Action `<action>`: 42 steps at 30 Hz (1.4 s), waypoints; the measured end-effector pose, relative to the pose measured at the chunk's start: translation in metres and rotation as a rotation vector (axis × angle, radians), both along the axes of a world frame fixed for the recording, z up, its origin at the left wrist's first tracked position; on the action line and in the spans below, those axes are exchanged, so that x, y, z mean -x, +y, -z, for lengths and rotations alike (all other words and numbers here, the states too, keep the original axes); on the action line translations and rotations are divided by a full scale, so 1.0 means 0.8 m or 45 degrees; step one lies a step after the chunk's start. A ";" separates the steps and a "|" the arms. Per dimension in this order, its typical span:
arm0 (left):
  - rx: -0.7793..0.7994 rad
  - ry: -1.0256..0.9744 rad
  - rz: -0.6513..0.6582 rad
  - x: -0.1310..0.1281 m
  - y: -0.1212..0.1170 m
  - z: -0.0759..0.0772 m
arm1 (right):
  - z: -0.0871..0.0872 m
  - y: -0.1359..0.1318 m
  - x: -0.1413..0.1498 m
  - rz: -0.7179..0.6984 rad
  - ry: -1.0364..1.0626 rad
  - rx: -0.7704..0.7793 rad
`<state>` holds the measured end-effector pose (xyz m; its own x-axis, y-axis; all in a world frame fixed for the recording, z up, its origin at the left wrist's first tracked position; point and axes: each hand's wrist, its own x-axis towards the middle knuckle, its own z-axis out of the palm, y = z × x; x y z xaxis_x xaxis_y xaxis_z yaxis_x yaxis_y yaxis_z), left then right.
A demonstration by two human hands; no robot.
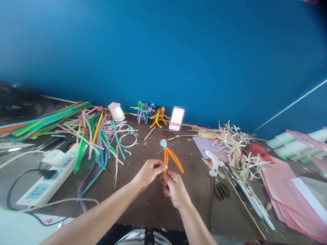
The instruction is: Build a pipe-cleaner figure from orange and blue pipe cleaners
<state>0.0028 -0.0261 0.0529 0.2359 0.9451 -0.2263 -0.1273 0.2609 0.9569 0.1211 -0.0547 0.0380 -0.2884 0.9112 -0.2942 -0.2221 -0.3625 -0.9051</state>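
Observation:
Between my fingertips is an orange pipe cleaner figure (174, 159) with a small blue and orange head at its top and two long strands hanging apart below. My left hand (153, 169) pinches the lower end of the left strand. Just below it, my right hand (174, 185) is closed on the same strand's end, its fingers curled. The other strand slants free to the right. Finished-looking pipe cleaner figures, orange and yellow (159, 117) and blue-green (144, 110), stand by the wall beyond my hands.
Loose pipe cleaners (93, 136) and a white power strip (51, 180) lie on the left. A glue gun (214, 162), black scissors (222, 190), dried husk strips (231, 136) and pink sheets (281, 190) are on the right. A blue wall (163, 58) borders the table's back.

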 end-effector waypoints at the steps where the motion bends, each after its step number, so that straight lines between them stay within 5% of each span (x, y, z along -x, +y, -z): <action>1: 0.025 -0.019 0.007 0.001 0.001 0.000 | 0.002 0.001 -0.002 -0.014 0.062 0.029; 10: 0.322 -0.483 0.009 0.003 0.016 0.016 | 0.010 0.001 -0.018 -0.178 0.372 0.261; 22: 0.112 -0.089 -0.002 0.005 0.015 0.023 | 0.014 -0.002 -0.017 -0.116 0.194 0.231; 30: 0.220 -0.468 -0.040 0.008 0.018 0.024 | 0.025 -0.010 -0.003 -0.203 0.012 0.203; 35: 0.158 -0.394 -0.020 0.010 0.018 0.029 | -0.012 -0.018 -0.020 -0.368 -0.395 -0.041; 39: 0.102 -0.331 -0.049 0.013 0.017 0.028 | -0.047 -0.007 -0.051 -0.522 -0.448 -0.137; 42: 0.076 -0.251 -0.094 0.014 0.016 0.027 | -0.047 0.011 -0.062 -0.136 -0.592 -0.311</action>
